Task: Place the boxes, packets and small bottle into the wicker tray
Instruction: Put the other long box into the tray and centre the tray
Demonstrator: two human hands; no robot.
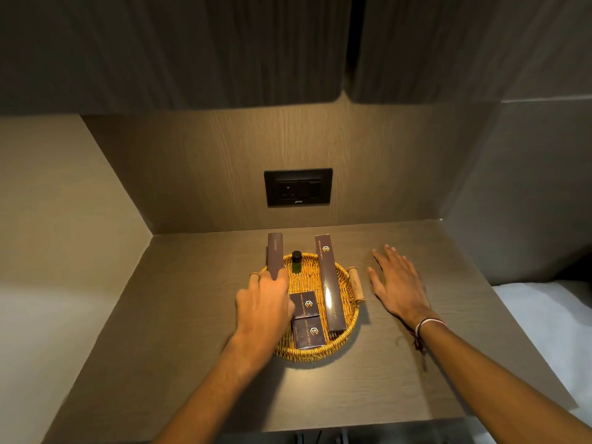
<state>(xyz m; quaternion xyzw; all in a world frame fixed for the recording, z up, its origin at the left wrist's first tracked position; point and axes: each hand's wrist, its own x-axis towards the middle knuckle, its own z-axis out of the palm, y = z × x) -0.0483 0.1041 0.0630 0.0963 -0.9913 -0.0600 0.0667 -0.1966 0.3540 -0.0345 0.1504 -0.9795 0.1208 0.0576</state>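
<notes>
A round wicker tray (344, 328) with wooden handles sits mid-counter. In it lie two small dark square boxes (305, 303) (309, 332), a long dark box (330, 285) propped over the far rim, and a small green bottle (296, 261) standing upright with a black cap. A second long dark box (275, 254) leans over the tray's far left rim; my left hand (264, 304) grips its near end. My right hand (397, 283) hovers open, fingers spread, over the counter to the right of the tray.
The wooden counter (179, 331) sits in a recess with walls at left, back and right. A black wall socket (298, 186) is on the back panel. Cabinets hang overhead. White bedding (551, 318) lies at the right.
</notes>
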